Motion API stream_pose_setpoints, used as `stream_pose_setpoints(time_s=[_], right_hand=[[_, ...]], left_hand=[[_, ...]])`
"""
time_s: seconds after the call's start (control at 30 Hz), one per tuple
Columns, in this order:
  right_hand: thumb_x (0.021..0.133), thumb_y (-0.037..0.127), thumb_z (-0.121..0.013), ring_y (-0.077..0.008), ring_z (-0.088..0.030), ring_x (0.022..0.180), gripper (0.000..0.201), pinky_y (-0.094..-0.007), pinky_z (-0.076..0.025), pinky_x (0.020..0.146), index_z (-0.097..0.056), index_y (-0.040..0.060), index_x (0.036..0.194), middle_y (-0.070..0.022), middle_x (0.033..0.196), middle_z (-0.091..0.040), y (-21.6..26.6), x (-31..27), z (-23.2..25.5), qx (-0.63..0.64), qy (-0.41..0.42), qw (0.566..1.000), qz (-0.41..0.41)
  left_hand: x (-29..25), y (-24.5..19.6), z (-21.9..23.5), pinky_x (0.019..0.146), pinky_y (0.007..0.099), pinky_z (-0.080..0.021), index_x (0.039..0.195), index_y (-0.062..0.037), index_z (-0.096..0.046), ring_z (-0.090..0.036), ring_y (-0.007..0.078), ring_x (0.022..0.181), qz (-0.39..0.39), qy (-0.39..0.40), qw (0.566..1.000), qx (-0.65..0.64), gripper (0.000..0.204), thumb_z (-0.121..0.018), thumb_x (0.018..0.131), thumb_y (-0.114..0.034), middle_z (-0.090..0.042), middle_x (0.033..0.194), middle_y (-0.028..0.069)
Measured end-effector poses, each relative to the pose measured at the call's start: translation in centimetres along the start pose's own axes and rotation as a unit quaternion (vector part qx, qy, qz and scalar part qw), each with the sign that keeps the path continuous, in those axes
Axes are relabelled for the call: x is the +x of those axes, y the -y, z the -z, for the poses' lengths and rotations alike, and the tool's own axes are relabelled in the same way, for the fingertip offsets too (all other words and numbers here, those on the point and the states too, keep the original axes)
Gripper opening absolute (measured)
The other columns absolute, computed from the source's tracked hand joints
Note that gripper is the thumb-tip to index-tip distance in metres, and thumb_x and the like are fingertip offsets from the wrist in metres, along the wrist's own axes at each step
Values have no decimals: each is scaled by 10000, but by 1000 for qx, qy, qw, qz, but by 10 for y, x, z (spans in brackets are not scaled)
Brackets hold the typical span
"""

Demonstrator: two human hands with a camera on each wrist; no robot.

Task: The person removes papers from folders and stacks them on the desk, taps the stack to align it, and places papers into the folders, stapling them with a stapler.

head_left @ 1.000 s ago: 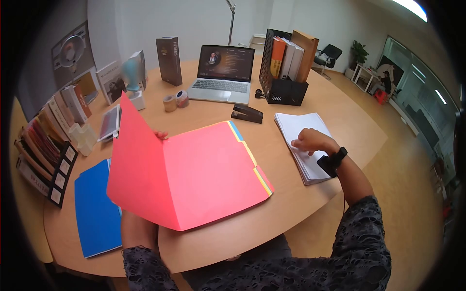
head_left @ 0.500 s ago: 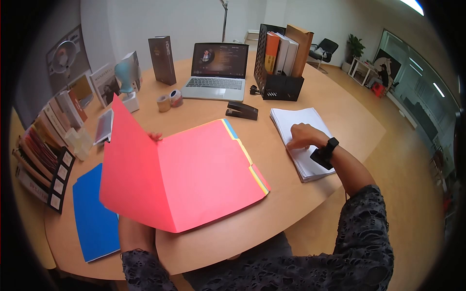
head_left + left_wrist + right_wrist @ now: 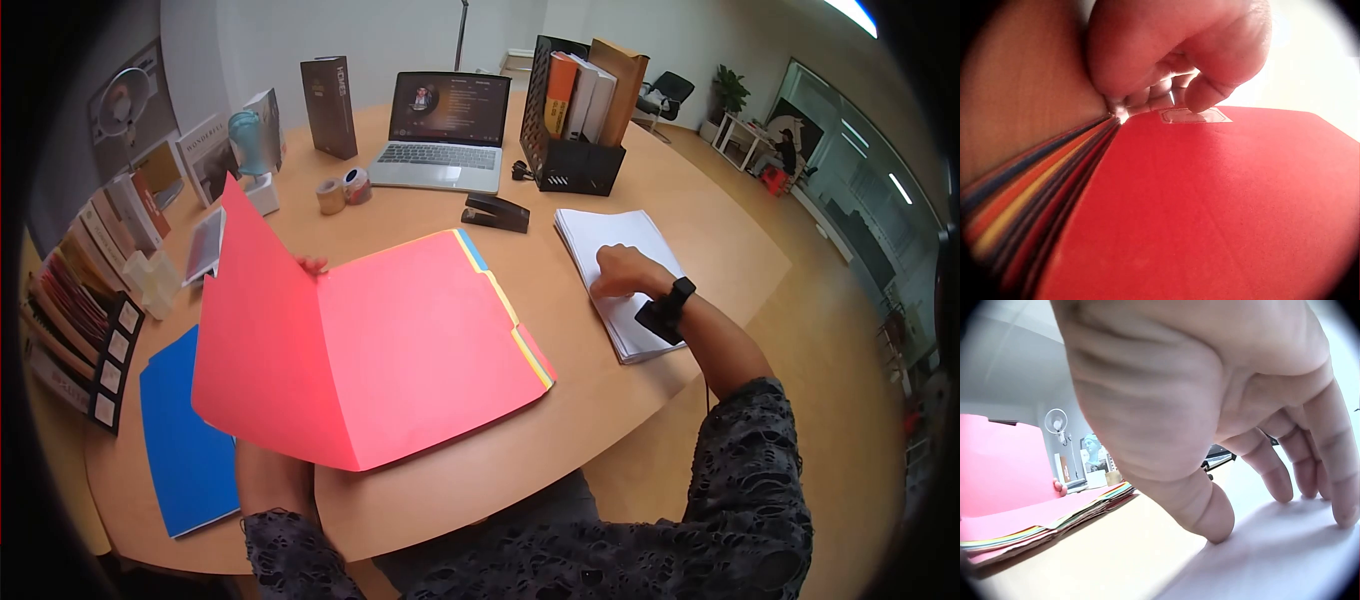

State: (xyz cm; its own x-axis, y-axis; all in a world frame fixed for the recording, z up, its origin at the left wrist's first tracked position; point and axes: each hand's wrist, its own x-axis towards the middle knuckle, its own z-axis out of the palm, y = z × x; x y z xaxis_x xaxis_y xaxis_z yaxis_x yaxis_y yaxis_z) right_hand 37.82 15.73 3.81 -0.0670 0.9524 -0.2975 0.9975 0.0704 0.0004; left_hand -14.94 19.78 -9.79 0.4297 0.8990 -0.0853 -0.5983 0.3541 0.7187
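Observation:
A red-pink folder (image 3: 420, 350) lies spread on the desk with its left cover raised. My left hand (image 3: 1179, 50) grips this cover at its far edge, thumb by a small label (image 3: 1200, 115) on the outside. Over that edge its fingertips (image 3: 313, 265) show in the head view; the rest is behind the cover. To the right, my right hand (image 3: 630, 272) is on a stack of white paper (image 3: 600, 228). Up close, its thumb (image 3: 1216, 519) and spread, bent fingers (image 3: 1344, 506) touch the top sheet.
A black stapler (image 3: 497, 213) lies beyond the folder, with two tape rolls (image 3: 343, 190) to its left. Behind stand a laptop (image 3: 440, 135) and a black file holder (image 3: 580, 175) with books. Left are a blue folder (image 3: 185, 440) and a row of books (image 3: 90, 230).
The head view has shifted slightly. The raised folder cover and my left fingertips have moved a little left. My right hand stays on the paper, its fingers drawn in slightly.

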Motion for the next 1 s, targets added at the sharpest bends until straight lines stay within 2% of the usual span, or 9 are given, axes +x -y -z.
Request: stream_pose_setpoints(time_s=[0.07, 0.17, 0.27, 0.43, 0.53, 0.73, 0.87, 0.97, 1.0], right_hand=[[701, 123, -653, -336, -710, 688, 336, -365, -567, 565, -629, -143, 905, -269, 850, -691, 1, 0, -2, -26, -10, 1000, 10], [699, 84, -625, -342, -698, 654, 317, -381, -551, 552, -612, -134, 928, -265, 812, -686, -1, 3, -5, -23, -1, 1000, -8], [722, 66, -612, -347, -685, 631, 348, -401, -536, 522, -567, -123, 1011, -265, 821, -679, -12, 6, -12, 26, -61, 998, 4], [778, 18, -594, -419, -660, 915, 426, -479, -528, 758, -495, -36, 1189, -294, 1010, -650, -12, -2, -10, 32, -95, 994, 32], [785, 4, -588, -434, -622, 1003, 473, -486, -490, 862, -495, 28, 1248, -286, 1032, -640, -2, -14, -2, 22, -67, 996, 48], [791, 20, -579, -432, -630, 968, 346, -473, -503, 846, -612, 11, 1136, -245, 1005, -654, -13, -3, -16, -40, -80, 988, 126], [799, 24, -527, -418, -636, 915, 315, -459, -504, 823, -654, 12, 1087, -254, 943, -663, -11, 1, -13, -59, -78, 990, 100], [806, 35, -542, -441, -637, 870, 232, -503, -504, 784, -629, -33, 1009, -248, 876, -654, -15, 1, -8, -60, -105, 990, 70], [798, 30, -539, -443, -627, 834, 192, -507, -496, 751, -622, -9, 966, -244, 877, -657, -27, 6, -9, -73, -168, 980, 75]], left_hand=[[29, -4, -21, 972, 407, -502, 1250, -41, -566, -549, 247, 1205, 5, 3, 1000, -2, 353, -519, 974, -257, -592, 1252, 134], [28, -6, -18, 972, 408, -502, 1248, -41, -567, -548, 248, 1207, 7, 7, 1000, -5, 353, -520, 974, -258, -592, 1251, 134], [16, 2, -9, 973, 409, -502, 1246, -42, -568, -547, 249, 1208, 3, 8, 1000, -11, 352, -520, 974, -260, -593, 1250, 134], [-2, 0, 8, 974, 410, -502, 1243, -43, -570, -546, 250, 1210, 2, 9, 1000, -16, 352, -521, 973, -263, -593, 1248, 134], [1, 1, 7, 975, 411, -502, 1242, -43, -571, -545, 251, 1211, 4, 9, 1000, -18, 351, -521, 973, -264, -594, 1248, 134], [22, 1, -19, 976, 413, -502, 1238, -44, -573, -544, 252, 1213, 7, 10, 1000, -17, 351, -522, 973, -267, -594, 1246, 134], [22, -2, -21, 976, 414, -502, 1236, -45, -575, -543, 253, 1215, 8, 11, 1000, -17, 350, -522, 972, -269, -595, 1245, 133], [20, 2, -17, 977, 415, -503, 1234, -45, -576, -542, 254, 1216, 8, 10, 1000, -22, 350, -523, 972, -271, -595, 1244, 133], [18, -1, -14, 977, 415, -503, 1233, -45, -576, -542, 254, 1216, 9, 10, 1000, -23, 350, -523, 972, -271, -595, 1244, 133]])
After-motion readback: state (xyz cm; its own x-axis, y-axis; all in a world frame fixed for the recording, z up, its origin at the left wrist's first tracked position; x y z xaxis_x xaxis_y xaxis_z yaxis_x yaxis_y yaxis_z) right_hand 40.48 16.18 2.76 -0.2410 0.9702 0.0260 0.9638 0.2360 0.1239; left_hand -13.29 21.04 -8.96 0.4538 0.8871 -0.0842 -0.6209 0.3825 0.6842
